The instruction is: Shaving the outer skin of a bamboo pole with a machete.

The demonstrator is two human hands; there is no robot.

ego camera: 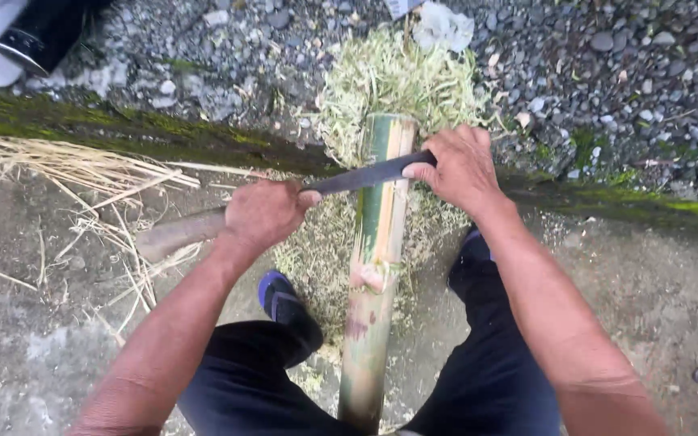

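The bamboo pole's (pixel 375 266) lower end is hidden between the legs.

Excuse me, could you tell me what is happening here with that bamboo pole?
A person holds a long knife crosswise over a green bamboo pole that runs out between their legs. The left hand grips the wooden handle and the right hand presses on the blade's far end. Part of the pole's green skin is stripped pale, and fine shavings lie heaped on the gravel past its tip.
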